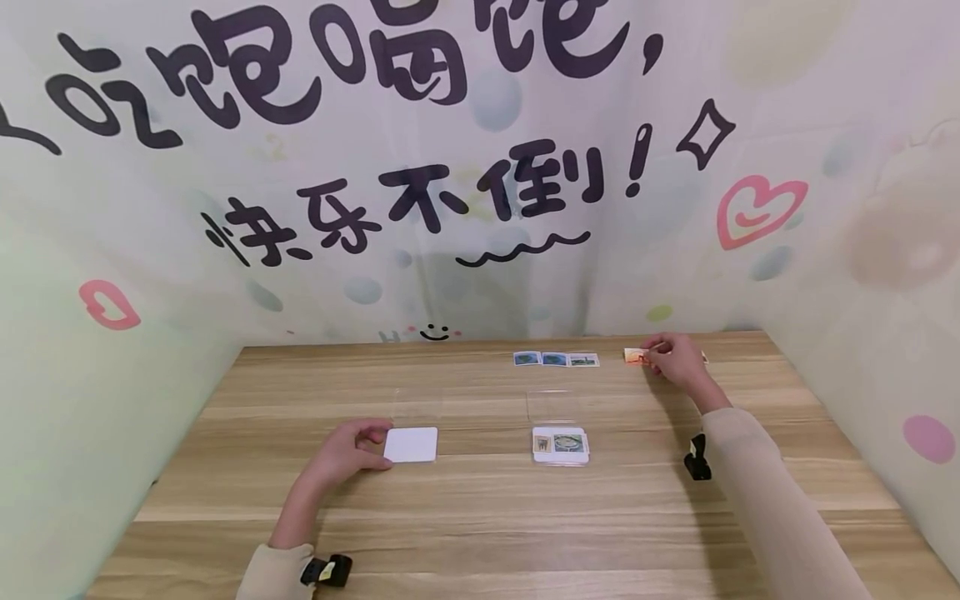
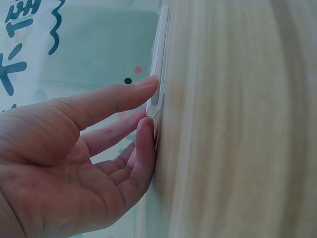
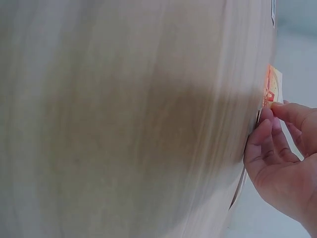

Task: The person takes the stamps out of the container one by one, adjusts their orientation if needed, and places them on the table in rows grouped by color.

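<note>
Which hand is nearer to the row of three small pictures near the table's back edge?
Right. The right hand is right of the row, pinching an orange picture; the left hand is farther, in front and to the left, at the white card.

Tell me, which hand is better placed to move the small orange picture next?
Probably the right hand: it pinches the orange picture, while the left hand is well away, at the white card's edge.

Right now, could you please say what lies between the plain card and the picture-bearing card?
In the head view, only bare tabletop separates the plain card and the picture-bearing card.
</note>
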Available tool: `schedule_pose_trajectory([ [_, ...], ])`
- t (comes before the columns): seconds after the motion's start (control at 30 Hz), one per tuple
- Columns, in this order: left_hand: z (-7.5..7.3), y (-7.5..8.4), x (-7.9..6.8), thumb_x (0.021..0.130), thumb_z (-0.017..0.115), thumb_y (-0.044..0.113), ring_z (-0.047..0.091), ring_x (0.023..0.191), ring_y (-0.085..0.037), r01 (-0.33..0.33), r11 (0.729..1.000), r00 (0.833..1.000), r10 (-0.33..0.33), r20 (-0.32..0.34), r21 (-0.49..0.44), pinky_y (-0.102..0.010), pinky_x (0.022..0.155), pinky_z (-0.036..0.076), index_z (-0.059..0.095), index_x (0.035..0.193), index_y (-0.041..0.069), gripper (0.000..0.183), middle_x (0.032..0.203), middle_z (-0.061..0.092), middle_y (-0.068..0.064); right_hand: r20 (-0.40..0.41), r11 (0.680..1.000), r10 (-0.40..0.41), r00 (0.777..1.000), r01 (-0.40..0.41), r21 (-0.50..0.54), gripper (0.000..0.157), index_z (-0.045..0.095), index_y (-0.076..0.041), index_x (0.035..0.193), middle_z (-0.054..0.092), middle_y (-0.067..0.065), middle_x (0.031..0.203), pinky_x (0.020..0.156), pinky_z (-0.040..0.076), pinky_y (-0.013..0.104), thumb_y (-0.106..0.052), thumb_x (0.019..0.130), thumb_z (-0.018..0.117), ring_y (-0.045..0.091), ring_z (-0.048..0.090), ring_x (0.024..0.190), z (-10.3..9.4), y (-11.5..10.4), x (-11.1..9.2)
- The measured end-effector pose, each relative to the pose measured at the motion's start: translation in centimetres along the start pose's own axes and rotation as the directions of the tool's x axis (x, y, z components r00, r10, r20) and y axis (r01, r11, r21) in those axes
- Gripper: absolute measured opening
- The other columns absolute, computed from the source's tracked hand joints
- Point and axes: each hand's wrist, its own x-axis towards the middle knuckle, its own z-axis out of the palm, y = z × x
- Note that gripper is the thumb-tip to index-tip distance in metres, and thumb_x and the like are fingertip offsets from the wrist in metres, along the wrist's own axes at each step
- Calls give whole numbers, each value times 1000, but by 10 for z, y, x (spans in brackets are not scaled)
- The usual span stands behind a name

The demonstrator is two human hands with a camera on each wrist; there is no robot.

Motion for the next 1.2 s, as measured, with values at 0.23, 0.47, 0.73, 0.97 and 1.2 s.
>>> schedule_pose_trajectory([
  [0.23,0,2,-1,80,86,-3,61,92,-23,5,1000,1000,-5,-5,1,-34,81,52,65,131,-12,56,111,66,-19,8,1000,8,1000,-8,-5,22,64,13,119,69,24,98,60,49,23,-1,104,57,13,61,71,-1,3,2],
  [0.47,0,3,-2,80,86,-4,61,91,-23,4,1000,1000,-4,-5,1,-35,81,52,65,130,-12,55,110,66,-19,16,1000,-3,1000,3,1,21,65,13,118,70,27,101,60,50,23,-1,104,58,12,61,71,0,5,4],
  [0.73,0,4,-2,80,86,-4,60,91,-23,5,1000,1000,-5,-8,4,-35,81,52,65,130,-12,55,110,66,-19,29,1000,23,999,-23,-5,22,64,13,120,70,27,104,62,50,24,-2,105,58,14,61,73,-1,4,4],
  [0.97,1,2,-1,79,87,-4,61,90,-23,-1,1000,1000,1,-9,5,-34,80,52,65,129,-12,55,109,66,-18,27,1000,7,1000,-7,-27,21,65,13,118,71,28,102,61,49,25,-2,104,60,15,62,72,-1,6,5],
  [1.2,0,1,-1,79,87,-3,61,91,-23,-6,1000,1000,6,-12,7,-34,80,52,66,129,-11,55,110,66,-18,29,999,1,1000,1,-43,19,65,12,116,70,27,101,61,48,25,-2,104,61,17,61,72,0,5,5],
])
